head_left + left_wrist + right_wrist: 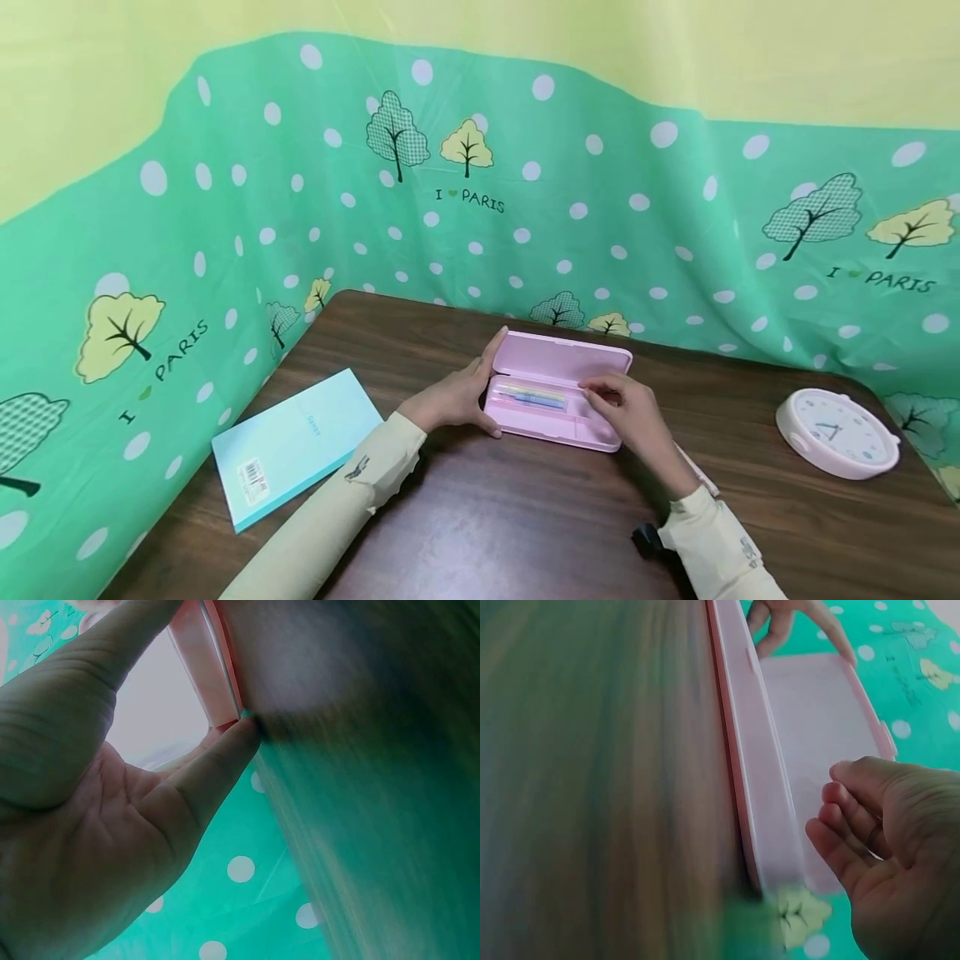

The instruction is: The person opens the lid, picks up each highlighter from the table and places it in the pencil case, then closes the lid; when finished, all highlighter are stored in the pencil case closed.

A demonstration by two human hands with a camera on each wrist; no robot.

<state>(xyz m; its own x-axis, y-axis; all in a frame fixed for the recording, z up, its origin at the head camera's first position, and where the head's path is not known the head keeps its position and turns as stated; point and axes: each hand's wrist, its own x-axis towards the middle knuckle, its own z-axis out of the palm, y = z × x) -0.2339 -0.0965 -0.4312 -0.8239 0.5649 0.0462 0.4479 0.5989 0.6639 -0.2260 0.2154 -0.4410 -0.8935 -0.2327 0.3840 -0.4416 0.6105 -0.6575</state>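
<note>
A pink pencil case (551,435) lies on the table, its lid (558,358) raised at the back. Several pastel pens (532,400) rest in its left part. My left hand (453,398) holds the case's left end, thumb at the front corner and fingers up by the lid. In the left wrist view, the left hand (127,825) spans that end of the case. Over the right part, my right hand (630,410) has bent fingers. The right wrist view shows no thing between the fingers of the right hand (907,840).
A light blue book (300,446) with a barcode label lies at the left on the dark wooden table (510,533). On the right lies a round pale pink clock (840,433). Behind the table hangs a green and yellow cloth (465,250) with trees and dots.
</note>
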